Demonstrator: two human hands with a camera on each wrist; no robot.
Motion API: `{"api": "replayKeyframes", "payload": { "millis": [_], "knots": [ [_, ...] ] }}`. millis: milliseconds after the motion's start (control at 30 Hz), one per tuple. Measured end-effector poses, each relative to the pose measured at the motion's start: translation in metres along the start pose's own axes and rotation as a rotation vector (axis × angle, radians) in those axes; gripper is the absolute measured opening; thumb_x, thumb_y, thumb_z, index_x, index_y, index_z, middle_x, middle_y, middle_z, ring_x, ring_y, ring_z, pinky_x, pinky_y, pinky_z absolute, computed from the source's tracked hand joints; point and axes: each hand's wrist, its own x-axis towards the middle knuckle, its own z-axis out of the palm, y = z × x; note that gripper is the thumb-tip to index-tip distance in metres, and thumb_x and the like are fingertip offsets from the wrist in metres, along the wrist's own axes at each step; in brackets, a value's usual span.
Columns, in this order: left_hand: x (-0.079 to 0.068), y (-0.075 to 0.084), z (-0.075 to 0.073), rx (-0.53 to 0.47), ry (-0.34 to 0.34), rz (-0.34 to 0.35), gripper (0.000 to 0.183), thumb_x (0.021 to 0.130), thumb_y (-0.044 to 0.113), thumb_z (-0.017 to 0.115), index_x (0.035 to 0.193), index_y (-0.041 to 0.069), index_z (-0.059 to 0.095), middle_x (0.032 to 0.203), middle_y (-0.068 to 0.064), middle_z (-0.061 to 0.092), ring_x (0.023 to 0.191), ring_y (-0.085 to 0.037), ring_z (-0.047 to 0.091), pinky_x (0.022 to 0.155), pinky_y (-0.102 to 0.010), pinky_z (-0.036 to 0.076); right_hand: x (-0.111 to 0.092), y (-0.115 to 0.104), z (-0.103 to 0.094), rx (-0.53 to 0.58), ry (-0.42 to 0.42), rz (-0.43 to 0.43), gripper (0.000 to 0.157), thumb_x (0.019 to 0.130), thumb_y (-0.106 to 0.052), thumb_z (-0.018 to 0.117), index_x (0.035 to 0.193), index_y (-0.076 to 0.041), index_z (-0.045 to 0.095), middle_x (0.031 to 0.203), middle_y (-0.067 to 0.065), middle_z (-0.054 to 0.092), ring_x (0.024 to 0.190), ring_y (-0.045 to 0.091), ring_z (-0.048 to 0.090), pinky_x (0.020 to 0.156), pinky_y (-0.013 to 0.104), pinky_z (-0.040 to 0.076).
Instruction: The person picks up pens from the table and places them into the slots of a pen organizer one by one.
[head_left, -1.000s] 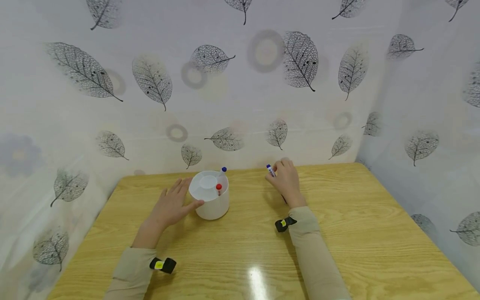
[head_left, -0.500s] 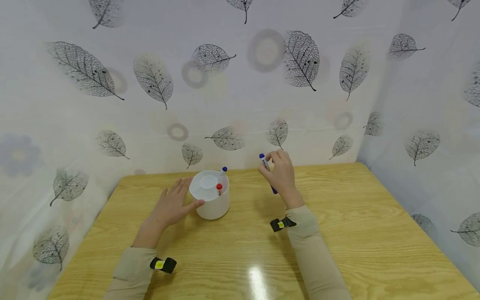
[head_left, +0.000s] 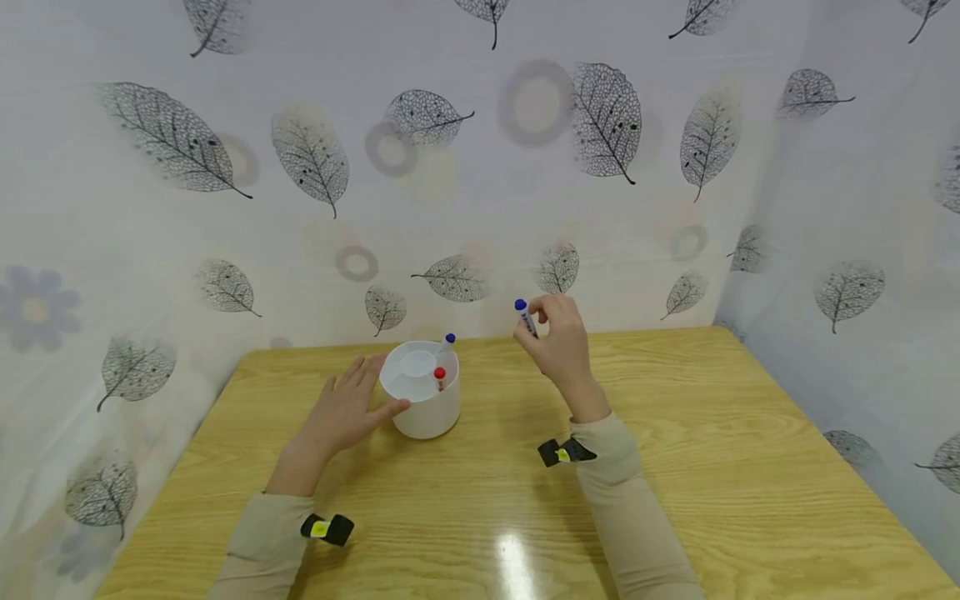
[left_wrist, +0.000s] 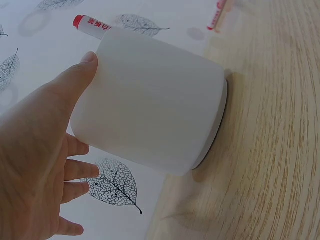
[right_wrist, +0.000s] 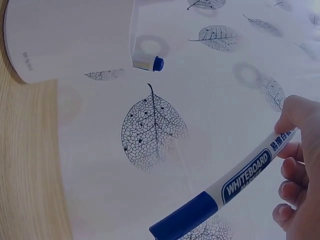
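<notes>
My left hand rests against the left side of a white pen holder, thumb near its rim and fingers fairly straight; the left wrist view shows the thumb touching its wall. A red-capped marker and a blue-ended marker stand in the holder, their lower parts hidden. To the right, my right hand pinches a blue whiteboard marker between thumb and fingers above the table. In the right wrist view its long blue cap points away from the hand.
The wood-grain table meets a leaf-patterned sheet behind and at both sides. A red-and-white, marker-like thing shows at the top of the left wrist view. Each wrist carries a black strap.
My right hand has lifted the blue whiteboard marker up off the table and shifted slightly left, slowing in the last half second. My left hand and the pen holder stay in place.
</notes>
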Motion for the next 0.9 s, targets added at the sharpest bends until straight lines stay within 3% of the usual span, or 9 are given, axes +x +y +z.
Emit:
{"api": "replayKeyframes", "payload": {
  "millis": [333,900],
  "knots": [
    [0.002,0.0,0.0,0.013,-0.008,-0.006,0.094,0.089,0.071,0.046,0.157,0.012,0.018,0.161,-0.017,0.025,0.15,-0.039,0.017,0.113,-0.073,0.014,0.011,-0.03,0.008,0.113,0.046,-0.062,0.011,0.082,-0.01,0.067,0.085,-0.002,0.06,0.076,0.012,0.05,0.077,0.025,0.042,0.07,0.036,0.034],
    [0.001,0.0,0.001,0.017,-0.006,-0.017,0.094,0.089,0.072,0.045,0.157,0.013,0.018,0.16,-0.017,0.026,0.15,-0.039,0.018,0.114,-0.072,0.015,0.019,-0.083,0.04,0.311,0.144,-0.067,0.014,0.084,-0.009,0.069,0.094,0.0,0.068,0.083,0.013,0.053,0.078,0.024,0.046,0.067,0.028,0.039]
  ]
}}
